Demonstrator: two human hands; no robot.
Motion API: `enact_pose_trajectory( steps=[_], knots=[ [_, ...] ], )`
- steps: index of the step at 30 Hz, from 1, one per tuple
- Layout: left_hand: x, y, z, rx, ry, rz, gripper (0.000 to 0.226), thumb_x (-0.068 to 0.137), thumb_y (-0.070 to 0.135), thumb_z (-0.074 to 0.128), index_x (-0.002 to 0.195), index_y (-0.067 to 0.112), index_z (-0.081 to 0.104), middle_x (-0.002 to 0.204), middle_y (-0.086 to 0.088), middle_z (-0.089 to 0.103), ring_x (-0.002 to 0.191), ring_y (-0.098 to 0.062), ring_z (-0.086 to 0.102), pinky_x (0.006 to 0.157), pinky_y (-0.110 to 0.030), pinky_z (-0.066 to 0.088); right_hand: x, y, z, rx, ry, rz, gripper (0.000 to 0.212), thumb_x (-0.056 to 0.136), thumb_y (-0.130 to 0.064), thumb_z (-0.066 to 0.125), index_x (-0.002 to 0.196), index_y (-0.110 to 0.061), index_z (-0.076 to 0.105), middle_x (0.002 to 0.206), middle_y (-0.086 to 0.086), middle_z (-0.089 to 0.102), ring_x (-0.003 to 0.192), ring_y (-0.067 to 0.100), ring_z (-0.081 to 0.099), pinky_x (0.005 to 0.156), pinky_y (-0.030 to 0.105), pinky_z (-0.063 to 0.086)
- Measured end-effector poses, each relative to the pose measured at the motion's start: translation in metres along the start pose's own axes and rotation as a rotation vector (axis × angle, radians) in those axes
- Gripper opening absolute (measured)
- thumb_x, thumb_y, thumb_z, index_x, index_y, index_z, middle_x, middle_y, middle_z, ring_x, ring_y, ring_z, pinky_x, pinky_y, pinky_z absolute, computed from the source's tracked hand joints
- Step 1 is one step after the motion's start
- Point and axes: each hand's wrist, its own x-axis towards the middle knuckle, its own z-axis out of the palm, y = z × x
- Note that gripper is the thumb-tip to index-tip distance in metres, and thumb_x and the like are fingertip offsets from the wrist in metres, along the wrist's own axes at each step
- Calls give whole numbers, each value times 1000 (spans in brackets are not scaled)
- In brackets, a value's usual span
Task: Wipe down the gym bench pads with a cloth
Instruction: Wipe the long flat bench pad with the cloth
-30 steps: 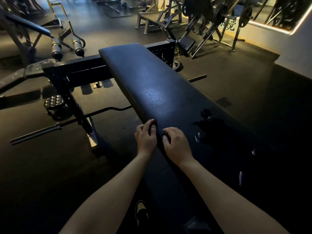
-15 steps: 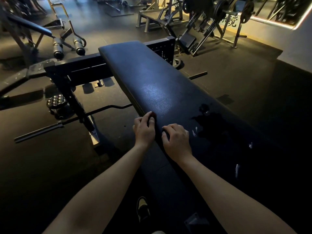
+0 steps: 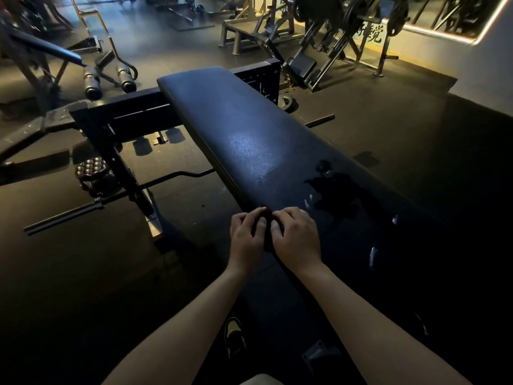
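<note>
- The bench pad [image 3: 249, 129] — long, dark and grained — runs from the lower right up to the middle of the view, on a black steel frame [image 3: 138, 112].
- The left hand [image 3: 245, 236] and right hand [image 3: 295, 240] lie side by side, almost touching, at the pad's left edge near its nearer end.
- Grip: the fingers of both hands are curled in toward a narrow dark fold [image 3: 266, 232] between them. In this dim light I cannot tell whether it is a cloth or whether either grip has hold of it.
- Just beyond the right hand a darker, ragged patch [image 3: 336, 190] with small bright glints lies on the pad; cloth or wetness, I cannot tell.
- Writing: dark Chinese characters [image 3: 373, 33] on the pale far wall, partly hidden behind a plate-loaded machine [image 3: 327, 43] — not clear enough to read. No brand shows on the pad.
- A curl bar [image 3: 116, 197] lies on the floor left of the bench, passing under it.
- A shoe [image 3: 234, 333] shows between the forearms, on the floor.
</note>
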Motion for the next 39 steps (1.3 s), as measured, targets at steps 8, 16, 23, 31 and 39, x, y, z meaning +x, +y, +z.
enact_pose_trajectory(
  steps=[8, 16, 23, 31, 39],
  knots=[
    [56, 21, -8, 119, 69, -170, 37, 105, 30, 50, 141, 26, 56, 133, -11, 39, 127, -31, 37, 112, -39, 34, 4, -1, 0, -1, -3, 3, 23, 96, -30, 56, 112, -20, 70, 108, -3, 63, 109, 20, 54, 99, 39, 36],
    [17, 14, 0, 33, 36, -125, 31, 105, 27, 52, 133, 28, 63, 118, 1, 38, 123, -23, 41, 112, -36, 34, -3, -4, -4, 33, -3, -9, 23, 98, -30, 54, 111, -18, 69, 106, -1, 64, 104, 20, 56, 97, 38, 40],
    [-11, 18, 1, -28, -35, -104, 32, 105, 27, 51, 136, 28, 60, 119, 1, 42, 116, -18, 50, 109, -39, 43, -17, -1, -14, 127, -26, -23, 24, 99, -27, 54, 116, -16, 68, 109, -1, 60, 101, 15, 52, 91, 29, 42],
    [3, 47, -12, -112, -22, 4, 37, 106, 25, 49, 142, 23, 55, 127, 0, 45, 113, -7, 50, 100, -25, 43, -9, -10, -25, 514, -25, 108, 34, 101, -26, 55, 134, -25, 59, 117, -5, 59, 103, 7, 60, 85, 19, 48],
    [24, 72, 9, -278, -213, 26, 32, 108, 27, 39, 129, 25, 64, 112, 7, 69, 103, -3, 66, 92, -28, 53, 22, -2, -35, 643, -21, 242, 47, 100, -21, 56, 144, -37, 48, 125, -1, 52, 112, 9, 56, 90, 17, 46]
  ],
)
